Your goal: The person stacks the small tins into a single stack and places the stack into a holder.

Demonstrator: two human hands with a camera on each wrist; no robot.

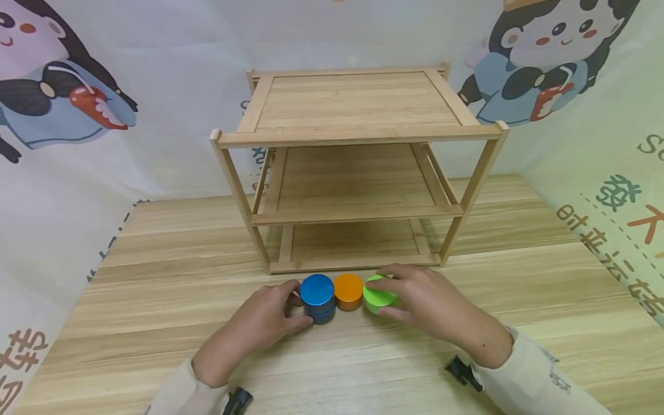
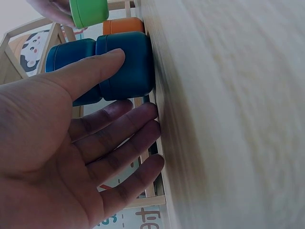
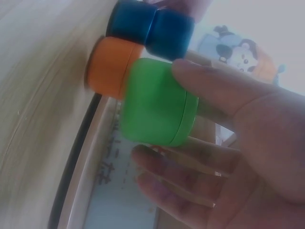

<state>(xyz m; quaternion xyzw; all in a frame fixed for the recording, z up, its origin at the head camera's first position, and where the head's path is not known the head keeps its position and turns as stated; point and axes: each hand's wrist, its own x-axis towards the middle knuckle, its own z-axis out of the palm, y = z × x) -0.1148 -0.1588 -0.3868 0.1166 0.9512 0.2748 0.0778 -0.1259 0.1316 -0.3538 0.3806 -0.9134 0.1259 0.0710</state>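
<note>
While the green pot (image 1: pixel 377 298) is held low in the middle of the head frame, its sides are pinched by the thumb and fingers of the right hand (image 1: pixel 433 298). From the wrist views, it seems to be lifted a little off the bench (image 1: pixel 363 369). Just to its left in the head frame, an orange pot (image 1: pixel 349 291) is set down. Left of that, the top blue pot (image 1: pixel 317 288) is stacked on the low blue pot (image 1: pixel 324 316). Beside these, the left hand (image 1: pixel 261 314) is held with its fingers loose and wide; whether the low blue pot is touched cannot be told for sure. The green pot should be kept flat and moved slowly, so that the orange pot is not bumped. The blue stack should be steadied low down, since it could be tipped by a knock. Behind, at the middle of the frame, a wooden rack (image 1: pixel 358 101) is seen, backed by a pale cloth (image 1: pixel 176 92) with cartoon pictures.
</note>
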